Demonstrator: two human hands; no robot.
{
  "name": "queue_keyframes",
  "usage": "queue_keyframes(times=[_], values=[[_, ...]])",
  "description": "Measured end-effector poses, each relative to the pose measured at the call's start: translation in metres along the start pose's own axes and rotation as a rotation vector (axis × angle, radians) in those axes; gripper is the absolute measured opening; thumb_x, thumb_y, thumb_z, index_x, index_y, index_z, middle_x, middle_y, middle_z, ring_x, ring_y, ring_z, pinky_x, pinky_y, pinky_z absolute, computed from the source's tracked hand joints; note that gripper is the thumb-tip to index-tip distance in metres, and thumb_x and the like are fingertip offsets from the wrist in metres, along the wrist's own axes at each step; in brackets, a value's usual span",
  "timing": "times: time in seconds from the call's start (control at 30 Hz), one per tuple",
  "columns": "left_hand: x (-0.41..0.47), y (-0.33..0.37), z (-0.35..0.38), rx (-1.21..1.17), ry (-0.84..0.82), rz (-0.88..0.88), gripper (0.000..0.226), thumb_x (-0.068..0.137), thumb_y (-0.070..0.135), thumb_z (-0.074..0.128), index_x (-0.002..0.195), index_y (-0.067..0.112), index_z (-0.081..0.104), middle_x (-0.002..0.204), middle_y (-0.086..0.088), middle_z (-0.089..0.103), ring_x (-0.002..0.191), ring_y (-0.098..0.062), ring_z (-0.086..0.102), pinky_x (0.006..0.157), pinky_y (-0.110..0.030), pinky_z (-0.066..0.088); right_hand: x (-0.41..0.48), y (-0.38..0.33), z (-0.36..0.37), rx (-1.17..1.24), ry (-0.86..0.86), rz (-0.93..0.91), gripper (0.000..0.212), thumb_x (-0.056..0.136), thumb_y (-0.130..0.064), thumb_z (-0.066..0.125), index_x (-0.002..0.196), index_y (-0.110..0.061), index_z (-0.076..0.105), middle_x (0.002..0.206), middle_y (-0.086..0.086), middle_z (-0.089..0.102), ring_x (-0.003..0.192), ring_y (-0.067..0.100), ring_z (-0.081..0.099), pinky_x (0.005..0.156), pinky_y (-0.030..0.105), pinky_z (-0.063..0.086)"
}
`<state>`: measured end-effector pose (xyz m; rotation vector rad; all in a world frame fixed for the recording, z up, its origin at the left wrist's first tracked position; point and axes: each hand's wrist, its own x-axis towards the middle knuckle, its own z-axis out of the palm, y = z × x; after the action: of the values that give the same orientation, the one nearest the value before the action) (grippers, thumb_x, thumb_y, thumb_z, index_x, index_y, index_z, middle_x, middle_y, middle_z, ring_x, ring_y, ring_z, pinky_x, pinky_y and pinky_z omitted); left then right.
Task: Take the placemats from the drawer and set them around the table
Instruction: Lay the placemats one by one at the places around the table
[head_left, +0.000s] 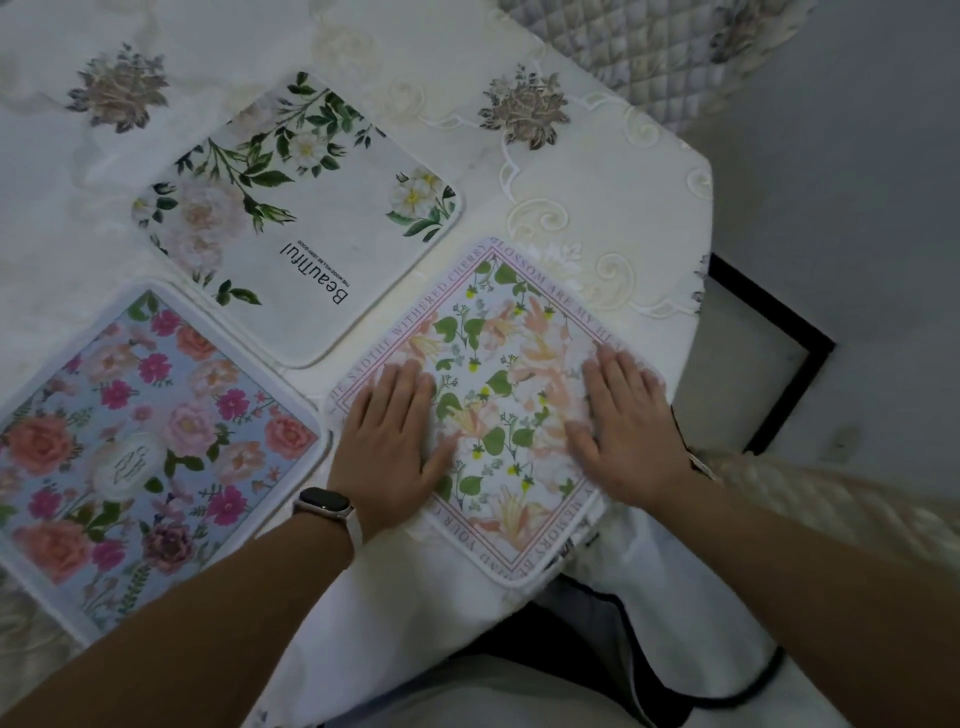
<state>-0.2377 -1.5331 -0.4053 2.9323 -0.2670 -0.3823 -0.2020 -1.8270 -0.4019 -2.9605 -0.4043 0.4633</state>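
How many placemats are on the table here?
3. White mat farthest in; blue mat near left; pink-bordered mat near right, under left hand and right hand, corner past the table edge. More could lie out of frame.

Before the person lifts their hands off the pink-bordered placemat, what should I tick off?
1. Left hand and right hand both flat on the pink-bordered mat: ok.
2. Mat lying flat, no visible folds: ok.
3. Mat fully on the table: not ok, its near corner seems to hang past the edge.
4. No overlap with the blue mat or the white mat: ok.
5. Mats left in the drawer: cannot tell, the drawer is out of view.
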Motion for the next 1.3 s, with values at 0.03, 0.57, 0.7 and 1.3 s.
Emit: queue_keyframes(times=[0.03,0.57,0.7,1.3], values=[[-0.003,0.003,0.001,0.013,-0.013,0.034,0.075,0.097,0.060,0.022,0.155,0.014,0.009,0.162,-0.006,0.003,0.149,-0.022,-0.005,0.119,-0.044,0.001,-0.012,-0.007,0.004,-0.010,-0.002,-0.006,0.072,0.097,-0.055,0.017,0.155,-0.014,0.008,0.162,0.010,0.002,0.149,0.023,-0.007,0.120,0.044,-0.001],[0.066,0.044,-0.006,0.090,-0.061,0.444,0.065,0.099,0.059,0.020,0.155,0.026,0.014,0.162,-0.004,0.007,0.149,-0.025,0.001,0.118,-0.051,0.007,-0.018,-0.062,0.017,0.018,0.021,0.036,0.082,0.091,-0.063,0.030,0.154,-0.013,0.016,0.162,0.010,0.008,0.149,0.031,0.004,0.119,0.050,0.003],[0.125,0.053,-0.016,0.140,-0.028,0.452,0.066,0.096,0.054,0.027,0.155,0.028,0.015,0.162,-0.004,0.009,0.149,-0.026,0.006,0.117,-0.052,0.009,0.024,-0.041,0.002,0.038,0.067,0.116,0.073,0.095,-0.057,0.030,0.155,-0.018,0.014,0.162,0.010,0.007,0.149,0.031,0.003,0.119,0.051,0.003],[0.044,0.010,-0.011,0.002,0.001,-0.111,0.074,0.095,0.065,0.018,0.155,0.027,-0.005,0.162,0.001,-0.010,0.148,-0.019,-0.011,0.119,-0.043,-0.003,0.026,-0.008,-0.003,0.070,0.058,0.130,0.076,0.095,-0.061,0.015,0.155,-0.017,0.000,0.163,0.009,-0.007,0.149,0.027,-0.009,0.119,0.048,-0.005]])
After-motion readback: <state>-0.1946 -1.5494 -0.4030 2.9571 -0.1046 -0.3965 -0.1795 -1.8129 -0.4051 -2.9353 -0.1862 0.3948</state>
